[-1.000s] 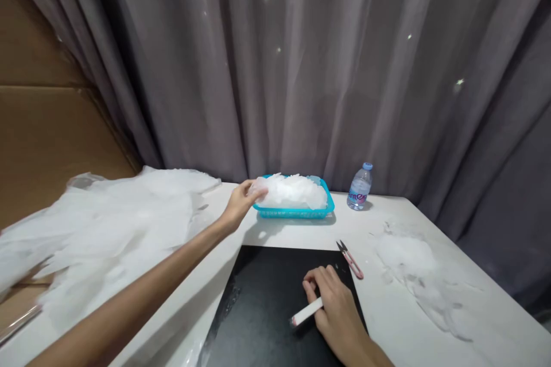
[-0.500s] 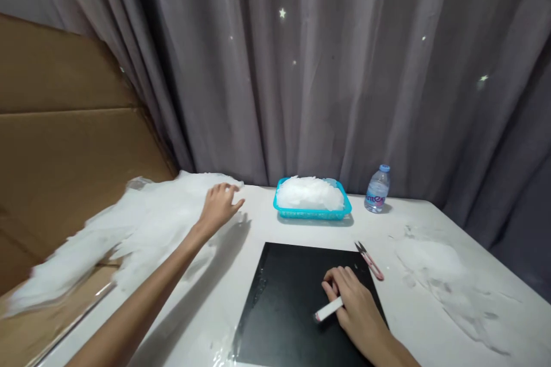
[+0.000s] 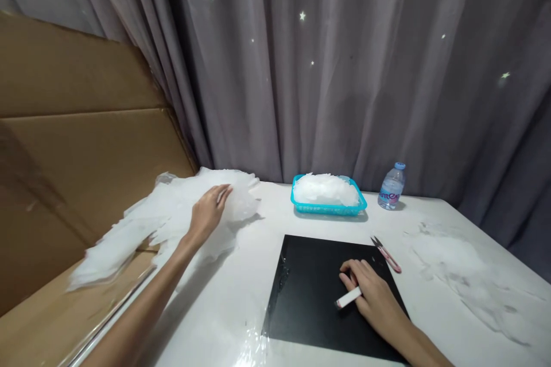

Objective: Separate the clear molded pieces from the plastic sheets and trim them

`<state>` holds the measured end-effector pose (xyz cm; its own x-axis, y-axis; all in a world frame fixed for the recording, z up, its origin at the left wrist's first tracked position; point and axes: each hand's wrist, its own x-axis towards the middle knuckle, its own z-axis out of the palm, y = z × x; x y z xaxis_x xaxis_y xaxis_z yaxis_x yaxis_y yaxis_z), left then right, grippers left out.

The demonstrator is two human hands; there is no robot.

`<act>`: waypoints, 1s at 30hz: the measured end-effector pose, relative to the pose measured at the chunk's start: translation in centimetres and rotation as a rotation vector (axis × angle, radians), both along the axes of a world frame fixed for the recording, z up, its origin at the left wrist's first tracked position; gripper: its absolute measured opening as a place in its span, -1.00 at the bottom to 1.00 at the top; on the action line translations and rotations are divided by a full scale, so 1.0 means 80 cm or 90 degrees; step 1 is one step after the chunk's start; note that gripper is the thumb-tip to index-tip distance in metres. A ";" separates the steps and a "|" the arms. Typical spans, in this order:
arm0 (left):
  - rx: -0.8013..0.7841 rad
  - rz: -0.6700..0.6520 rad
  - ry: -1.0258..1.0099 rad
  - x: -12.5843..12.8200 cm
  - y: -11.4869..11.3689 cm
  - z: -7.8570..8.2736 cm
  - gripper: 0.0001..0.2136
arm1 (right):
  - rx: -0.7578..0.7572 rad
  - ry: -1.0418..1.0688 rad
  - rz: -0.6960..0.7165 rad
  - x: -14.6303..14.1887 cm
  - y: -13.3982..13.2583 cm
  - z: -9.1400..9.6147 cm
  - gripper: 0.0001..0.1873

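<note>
The bottle's (image 3: 395,178) label (image 3: 389,198) (blurred) perhaps reads "amer".

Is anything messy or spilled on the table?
Yes, a bit messy. The pile of white sheets by the left hand looks ragged, sprawling unevenly over the cardboard. Thin white scraps lie strewn across the right side of the table. The bottle stands upright.

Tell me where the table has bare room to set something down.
Bare tabletop lies between the white sheet pile and the black board, plus a strip between that board and the turquoise basket. Crowded: the pile, under the left hand; the board's right side, under the right hand; further right, thread snips and white scraps.
</note>
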<state>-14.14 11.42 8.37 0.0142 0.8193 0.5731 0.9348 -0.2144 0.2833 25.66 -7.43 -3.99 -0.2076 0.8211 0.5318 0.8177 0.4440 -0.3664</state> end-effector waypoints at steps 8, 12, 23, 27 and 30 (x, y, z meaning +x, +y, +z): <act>0.057 -0.110 -0.106 -0.019 0.015 0.023 -0.46 | 0.002 0.010 0.002 0.002 -0.005 0.009 -0.83; 0.035 -0.182 -0.131 -0.026 0.023 0.032 -0.44 | -0.011 0.000 0.008 0.004 -0.007 0.009 -0.84; 0.408 -0.030 -0.285 -0.031 0.043 0.133 -0.70 | 0.004 -0.030 0.026 0.005 -0.006 0.007 -0.84; 0.433 -0.047 -0.272 -0.004 0.043 0.195 -0.73 | 0.007 -0.034 0.023 0.005 -0.005 0.008 -0.83; 0.413 -0.088 -0.222 0.034 0.019 0.234 -0.65 | 0.012 -0.023 0.024 0.004 -0.004 0.008 -0.81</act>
<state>-11.40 12.90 27.06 -0.1787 0.3199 0.9305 0.7665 -0.5476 0.3355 25.99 -7.78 -3.33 -0.2567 0.8027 0.5383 0.8129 0.4806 -0.3291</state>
